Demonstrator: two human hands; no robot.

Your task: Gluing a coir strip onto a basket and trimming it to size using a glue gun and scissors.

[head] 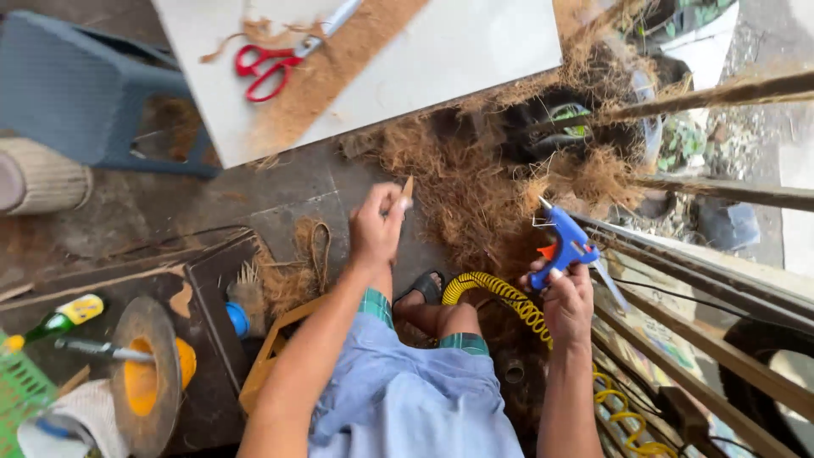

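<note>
I see my right hand (566, 304) at about four o'clock from centre, closed around the handle of a blue glue gun (564, 240) with an orange trigger; its nozzle points up toward eleven o'clock, over the heap of brown coconut fibre (475, 182). My left hand (377, 222), just left of centre, is pinched shut on a small wooden stick (407, 188), whose tip stands up at about one o'clock from the knuckles. The two hands are apart, with the fibre heap showing between and beyond them.

A yellow coiled hose (509, 298) curls from below the glue gun down toward five o'clock, passing behind my right forearm. My knee in light blue shorts (407, 399) fills the bottom centre, and a foot in a dark sandal (421, 293) sits just above it.

At twelve o'clock a white board (458, 42) lies tilted, carrying a strip of brown fibre matting and red-handled scissors (275, 58). At ten o'clock stands a grey-blue plastic stool (76, 85). At eight o'clock a round disc with an orange hub (146, 373) rests on the floor, a green bottle with a yellow label (64, 318) just beyond it.
</note>
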